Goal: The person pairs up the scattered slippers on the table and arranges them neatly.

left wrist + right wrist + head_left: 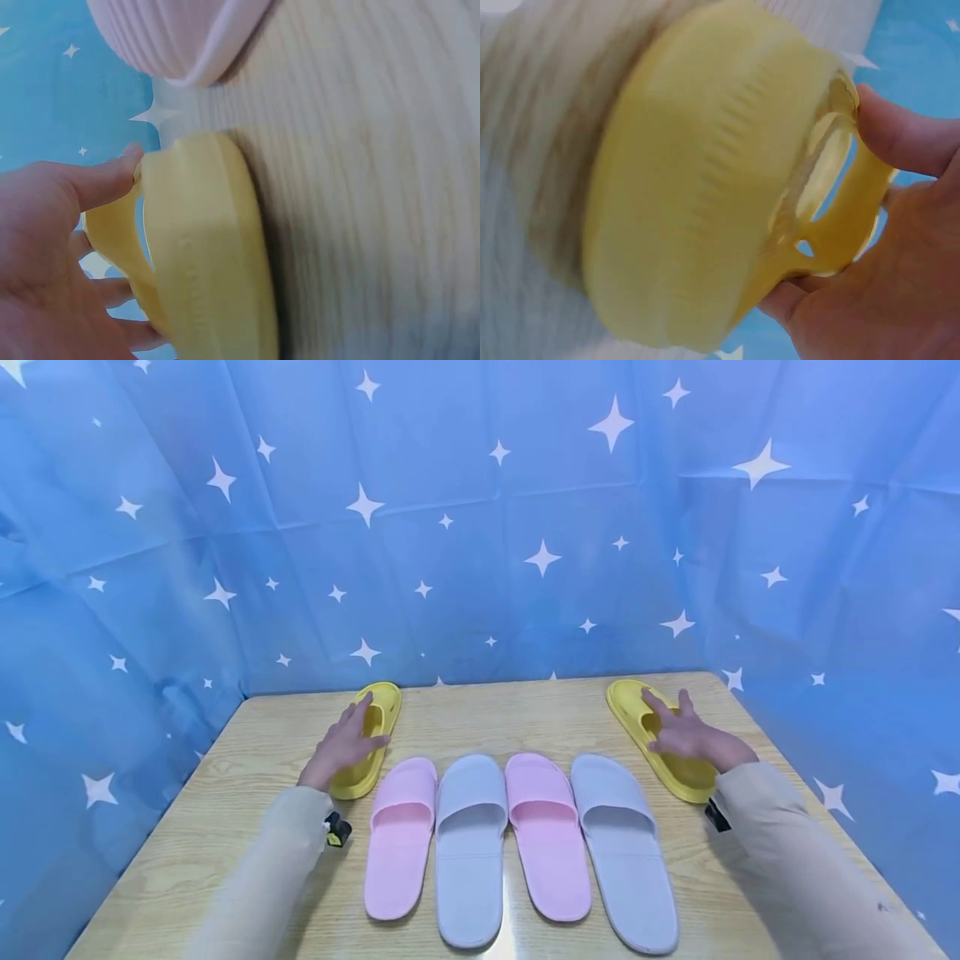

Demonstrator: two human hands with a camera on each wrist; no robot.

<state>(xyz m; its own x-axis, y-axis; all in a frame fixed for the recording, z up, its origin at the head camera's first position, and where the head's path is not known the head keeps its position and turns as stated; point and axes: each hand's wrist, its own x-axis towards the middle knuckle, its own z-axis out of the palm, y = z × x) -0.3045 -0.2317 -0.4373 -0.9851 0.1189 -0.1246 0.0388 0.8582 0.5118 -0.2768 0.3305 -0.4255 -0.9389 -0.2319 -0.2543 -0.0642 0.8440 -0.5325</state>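
Note:
At the back left of the table, my left hand [345, 745] is over a yellow slipper [384, 700], its toe end toward the curtain. In the left wrist view the thumb touches one side of this slipper [206, 247] while the other fingers reach round the strap's far side. My right hand [684, 732] grips a second yellow slipper [624, 693] at the back right. Its thumb and fingers are on opposite sides of that slipper [682, 180] in the right wrist view. Both yellow slippers angle outward toward their near ends. Some fingertips are hidden.
Between the hands lie a pink slipper [399, 868], a grey slipper [469, 877], another pink slipper [552, 872] and another grey slipper [632, 881], side by side. They rest on a wooden table [187, 827]. A blue star-patterned curtain [465, 543] surrounds its back and sides.

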